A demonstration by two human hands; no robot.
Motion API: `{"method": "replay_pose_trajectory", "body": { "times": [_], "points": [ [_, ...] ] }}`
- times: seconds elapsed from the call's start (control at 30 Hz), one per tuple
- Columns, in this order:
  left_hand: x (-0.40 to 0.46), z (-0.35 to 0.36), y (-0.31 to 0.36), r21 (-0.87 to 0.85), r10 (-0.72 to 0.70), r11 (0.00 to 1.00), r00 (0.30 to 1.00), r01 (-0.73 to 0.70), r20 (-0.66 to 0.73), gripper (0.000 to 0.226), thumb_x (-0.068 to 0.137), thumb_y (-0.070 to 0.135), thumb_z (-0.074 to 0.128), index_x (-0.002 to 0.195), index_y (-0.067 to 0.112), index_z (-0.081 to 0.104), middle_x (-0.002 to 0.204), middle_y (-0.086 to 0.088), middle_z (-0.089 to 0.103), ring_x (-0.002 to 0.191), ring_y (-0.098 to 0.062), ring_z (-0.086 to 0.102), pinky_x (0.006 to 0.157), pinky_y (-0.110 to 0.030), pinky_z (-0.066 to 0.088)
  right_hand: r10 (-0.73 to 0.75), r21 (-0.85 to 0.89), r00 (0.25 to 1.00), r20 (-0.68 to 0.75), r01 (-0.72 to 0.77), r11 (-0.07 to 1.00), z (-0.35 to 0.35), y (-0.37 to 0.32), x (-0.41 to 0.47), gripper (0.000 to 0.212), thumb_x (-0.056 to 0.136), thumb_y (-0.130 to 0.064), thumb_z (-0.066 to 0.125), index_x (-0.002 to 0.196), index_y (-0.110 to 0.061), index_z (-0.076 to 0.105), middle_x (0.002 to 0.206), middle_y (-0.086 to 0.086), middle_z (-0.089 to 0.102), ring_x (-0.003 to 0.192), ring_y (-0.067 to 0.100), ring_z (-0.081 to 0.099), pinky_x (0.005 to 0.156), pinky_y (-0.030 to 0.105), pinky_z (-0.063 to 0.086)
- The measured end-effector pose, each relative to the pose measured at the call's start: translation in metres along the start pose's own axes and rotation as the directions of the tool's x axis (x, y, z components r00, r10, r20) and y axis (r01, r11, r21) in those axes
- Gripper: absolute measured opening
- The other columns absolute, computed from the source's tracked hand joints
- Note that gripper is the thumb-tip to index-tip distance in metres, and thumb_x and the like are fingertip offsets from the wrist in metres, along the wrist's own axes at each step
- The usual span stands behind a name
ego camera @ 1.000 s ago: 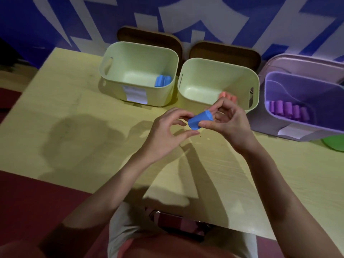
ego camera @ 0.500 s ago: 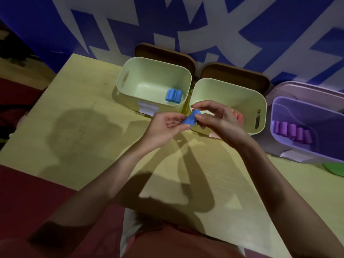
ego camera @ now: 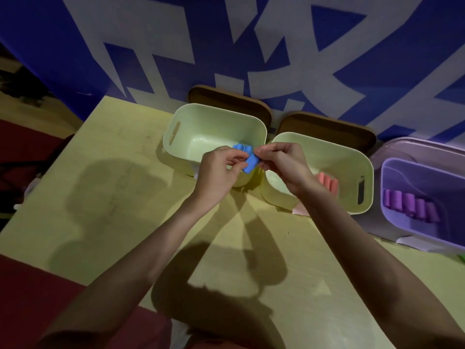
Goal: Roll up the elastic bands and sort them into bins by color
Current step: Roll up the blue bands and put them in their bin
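A: While both hands are hovering over the left green bin (ego camera: pixel 176 137), what's each grip doing?
B: Left hand (ego camera: pixel 217 172) and right hand (ego camera: pixel 284 165) are pinching the blue rolled band (ego camera: pixel 250 164) together, above the bin's near rim.

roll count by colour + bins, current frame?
Blue rolls: 3, one held by the left hand and right hand as the blue roll in hand, two as the blue rolls in the left green bin
Pink rolls: 3 showing
Purple rolls: about 5
Green bins: 2
Purple bin: 1
Total: about 11 rolls, 3 bins
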State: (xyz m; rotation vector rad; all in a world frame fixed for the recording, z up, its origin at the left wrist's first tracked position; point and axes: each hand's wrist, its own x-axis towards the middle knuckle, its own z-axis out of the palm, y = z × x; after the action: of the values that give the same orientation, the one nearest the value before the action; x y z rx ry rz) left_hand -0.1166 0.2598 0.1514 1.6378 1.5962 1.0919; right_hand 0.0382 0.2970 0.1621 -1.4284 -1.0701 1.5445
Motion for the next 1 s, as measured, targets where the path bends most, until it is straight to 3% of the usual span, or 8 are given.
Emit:
{"method": "replay_pose_trajectory", "body": {
  "times": [0.1,0.3,0.53,0.63,0.7,0.77,0.87,1.0],
  "points": [
    [0.011,0.002,-0.006,0.117,0.080,0.990,0.997,-0.081,0.007,0.022,0.074,0.009,0.077,0.096,0.006,0.074,0.087,-0.005,0.071,0.074,-0.014,0.066,0.075,-0.028,0.055,0.042,-0.001,0.997,-0.064,-0.043,0.999,0.006,-0.004,0.014,0.004,0.082,-0.002,0.069,0.079,0.000,0.069,0.069,0.012,0.066,0.051,0.011,0.056,0.054,0.018,0.047],
    [0.039,0.005,-0.014,0.201,0.048,0.978,0.998,-0.055,0.041,0.023,0.071,0.018,0.082,0.091,0.010,0.075,0.086,-0.001,0.072,0.071,-0.010,0.064,0.071,-0.027,0.054,0.097,-0.126,0.982,-0.164,-0.119,0.985,0.017,-0.012,0.043,0.015,0.079,-0.011,0.075,0.074,0.001,0.066,0.065,0.011,0.062,0.046,0.010,0.051,0.049,0.019,0.043],
    [0.076,-0.001,-0.027,0.121,-0.202,0.973,0.979,0.197,0.025,0.024,0.071,0.013,0.082,0.092,0.005,0.074,0.082,-0.004,0.073,0.069,-0.011,0.067,0.073,-0.021,0.054,-0.039,-0.328,0.998,-0.044,0.022,0.944,0.027,-0.024,0.068,0.023,0.087,-0.022,0.070,0.098,-0.002,0.071,0.083,0.001,0.064,0.076,0.007,0.057,0.061,0.014,0.043],
    [0.100,0.001,-0.048,0.172,-0.387,0.910,0.921,0.376,0.034,0.025,0.067,0.012,0.086,0.087,0.003,0.075,0.079,-0.003,0.071,0.075,-0.015,0.067,0.077,-0.027,0.055,-0.143,-0.417,0.988,-0.062,0.104,0.903,0.023,-0.022,0.076,0.028,0.090,-0.023,0.066,0.110,-0.004,0.067,0.096,0.003,0.065,0.086,0.009,0.058,0.069,0.016,0.046],
    [0.115,0.006,-0.062,0.224,-0.551,0.818,0.833,0.530,0.039,0.024,0.065,0.013,0.087,0.082,0.001,0.074,0.080,-0.007,0.072,0.075,-0.020,0.070,0.075,-0.033,0.058,-0.196,-0.477,0.977,-0.081,0.135,0.869,0.018,-0.016,0.078,0.025,0.091,-0.020,0.065,0.111,-0.004,0.067,0.097,0.004,0.066,0.084,0.008,0.059,0.067,0.012,0.045],
    [0.124,0.014,-0.070,0.246,-0.661,0.735,0.748,0.632,0.053,0.022,0.067,0.011,0.086,0.076,0.000,0.069,0.079,-0.013,0.072,0.066,-0.022,0.070,0.058,-0.031,0.059,-0.197,-0.514,0.977,-0.086,0.126,0.849,0.014,-0.008,0.079,0.023,0.091,-0.015,0.064,0.111,-0.003,0.066,0.094,0.005,0.066,0.079,0.006,0.058,0.066,0.011,0.044],
    [0.132,0.025,-0.078,0.305,-0.700,0.691,0.711,0.656,0.058,0.025,0.069,0.010,0.084,0.065,0.004,0.060,0.068,-0.012,0.066,0.051,-0.018,0.062,0.036,-0.023,0.046,-0.193,-0.538,0.976,-0.099,0.111,0.836,0.007,0.003,0.078,0.026,0.090,-0.011,0.064,0.115,-0.003,0.063,0.092,0.003,0.062,0.080,0.009,0.057,0.069,0.017,0.045],
    [0.138,0.036,-0.086,0.327,-0.713,0.675,0.699,0.662,0.058,0.023,0.069,0.008,0.084,0.080,0.003,0.064,0.084,-0.016,0.069,0.071,-0.026,0.070,0.048,-0.031,0.056,-0.205,-0.504,0.971,-0.120,0.118,0.855,0.001,0.007,0.077,0.025,0.089,-0.009,0.065,0.114,-0.005,0.063,0.095,0.002,0.061,0.086,0.011,0.058,0.071,0.018,0.046]
  ]
}}
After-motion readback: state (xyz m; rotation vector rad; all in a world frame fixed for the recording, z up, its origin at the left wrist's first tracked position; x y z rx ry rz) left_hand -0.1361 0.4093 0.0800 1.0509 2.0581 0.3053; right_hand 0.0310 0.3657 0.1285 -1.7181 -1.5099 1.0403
